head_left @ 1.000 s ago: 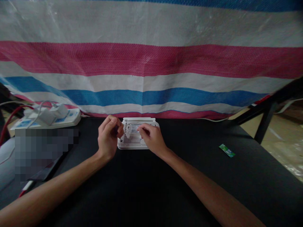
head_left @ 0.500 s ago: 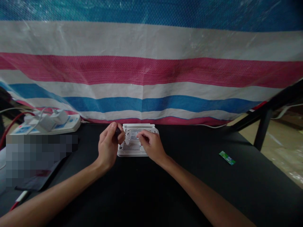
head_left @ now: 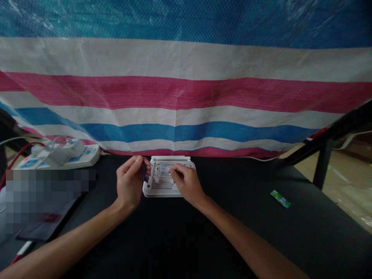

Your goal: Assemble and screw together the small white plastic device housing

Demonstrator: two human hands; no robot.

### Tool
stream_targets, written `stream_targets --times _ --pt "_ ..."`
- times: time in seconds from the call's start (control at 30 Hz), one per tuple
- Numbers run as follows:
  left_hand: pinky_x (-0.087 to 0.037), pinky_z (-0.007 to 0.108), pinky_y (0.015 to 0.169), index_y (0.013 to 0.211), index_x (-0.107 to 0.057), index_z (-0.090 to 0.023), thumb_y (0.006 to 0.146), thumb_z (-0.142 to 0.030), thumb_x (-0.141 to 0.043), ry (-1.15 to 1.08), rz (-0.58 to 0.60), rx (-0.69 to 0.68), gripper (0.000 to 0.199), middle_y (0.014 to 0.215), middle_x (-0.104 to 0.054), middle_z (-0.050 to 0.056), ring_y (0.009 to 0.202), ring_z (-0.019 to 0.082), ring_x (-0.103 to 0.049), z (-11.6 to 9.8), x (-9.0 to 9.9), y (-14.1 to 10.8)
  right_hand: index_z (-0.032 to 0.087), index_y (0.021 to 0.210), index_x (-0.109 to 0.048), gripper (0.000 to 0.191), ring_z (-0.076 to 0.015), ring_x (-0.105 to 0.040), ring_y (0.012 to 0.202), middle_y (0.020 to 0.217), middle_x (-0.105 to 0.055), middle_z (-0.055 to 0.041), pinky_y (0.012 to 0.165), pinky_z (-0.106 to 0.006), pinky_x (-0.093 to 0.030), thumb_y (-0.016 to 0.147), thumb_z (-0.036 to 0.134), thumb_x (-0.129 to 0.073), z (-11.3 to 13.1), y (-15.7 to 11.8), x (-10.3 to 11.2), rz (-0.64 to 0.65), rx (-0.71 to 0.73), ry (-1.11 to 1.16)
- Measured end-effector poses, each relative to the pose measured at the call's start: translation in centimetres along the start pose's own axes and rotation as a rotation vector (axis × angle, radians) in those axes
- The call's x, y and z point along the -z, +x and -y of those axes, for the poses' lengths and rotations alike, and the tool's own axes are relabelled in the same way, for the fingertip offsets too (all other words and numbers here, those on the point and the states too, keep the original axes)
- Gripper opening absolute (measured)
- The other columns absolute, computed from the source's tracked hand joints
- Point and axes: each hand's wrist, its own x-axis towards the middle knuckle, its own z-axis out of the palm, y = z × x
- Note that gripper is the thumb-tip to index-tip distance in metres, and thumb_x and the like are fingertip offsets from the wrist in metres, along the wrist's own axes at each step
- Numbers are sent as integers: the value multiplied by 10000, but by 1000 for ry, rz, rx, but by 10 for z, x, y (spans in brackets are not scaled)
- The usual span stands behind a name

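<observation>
A white router-like device point(head_left: 162, 191) lies on the black table, with rows of vent holes, a printed label and a long white bar along its far edge. By its left end, my left hand point(head_left: 129, 182) is closed around a small dark purplish object point(head_left: 144, 172), whose kind I cannot make out. My right hand point(head_left: 187, 182) is over the right part of the device, thumb and fingers pinched together beside the label. Whatever the pinch holds, if anything, is hidden. A small white tab point(head_left: 156, 179) sticks up on the left part of the device.
At the left stand a power strip point(head_left: 92, 156) with white plugs and cables, and a dark tablet-like thing point(head_left: 37, 231) partly blurred out. A green packet point(head_left: 280, 198) lies at right on the table point(head_left: 232, 217). Behind hangs a striped sheet point(head_left: 174, 93); a black metal frame point(head_left: 323, 164) stands right.
My left hand has drawn slightly left, away from the device, and the dark object shows lower in its fingers. My right hand stays pinched over the label. The whole view has shifted slightly.
</observation>
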Motion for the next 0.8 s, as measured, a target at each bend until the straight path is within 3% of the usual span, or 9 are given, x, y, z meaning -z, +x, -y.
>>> stream_targets --times 0.2,0.33,0.5,0.67,0.8 --pt "-283 199 466 727 -560 -154 901 -364 -572 -97 161 99 273 505 -352 -43 457 75 -323 2 -1 -1 172 756 -638 212 -118 -517 539 578 -566 18 556 -239 -345 893 252 -499 0 -1 0 -1 4 -7" --pt "-222 196 454 721 -500 -172 894 -357 -557 -164 201 103 259 509 -240 -71 445 68 -214 1 1 1 168 742 -632 213 -112 -499 520 557 -546 25 540 -236 -332 890 251 -502 2 -1 1 3 -10 3" --pt "-252 195 454 655 -480 -160 828 -272 -622 -106 174 68 251 532 -339 -46 467 70 -302 0 0 1 166 748 -638 211 -112 -501 514 553 -550 26 534 -233 -336 887 247 -503 3 0 2 -1 -7 7" --pt "-339 214 471 655 -587 -140 822 -332 -635 38 108 9 260 612 -494 16 533 104 -449 -1 -1 0 169 758 -642 184 -115 -506 515 564 -562 21 528 -233 -338 876 235 -517 3 0 3 3 -9 4" --pt "-348 227 476 712 -636 -131 827 -419 -651 50 124 53 311 567 -493 18 513 115 -450 1 1 1 175 756 -644 186 -126 -522 525 553 -557 19 531 -236 -347 876 245 -521 4 -1 2 2 -17 1"
